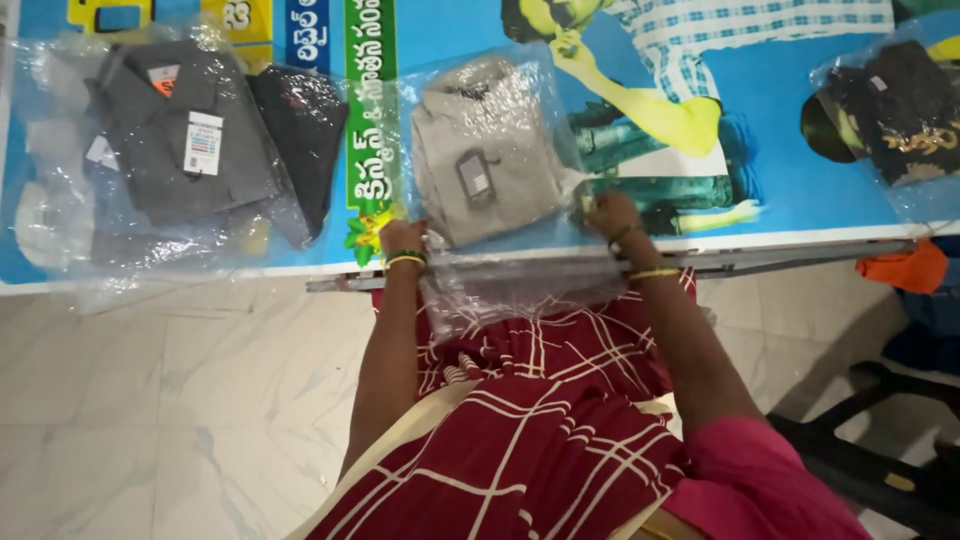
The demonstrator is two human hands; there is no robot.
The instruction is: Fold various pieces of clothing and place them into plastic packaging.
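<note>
L hand + R hand: fingers pinched shut on clear plastic bag w/ folded beige shirt | open end overhangs blue printed table edge, pulled taut

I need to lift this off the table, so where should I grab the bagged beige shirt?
Grip the clear bag at its near open edge, from the table's front side, where the left hand and right hand sit. The loose plastic there overhangs the table edge, offering slack to pinch.
</note>
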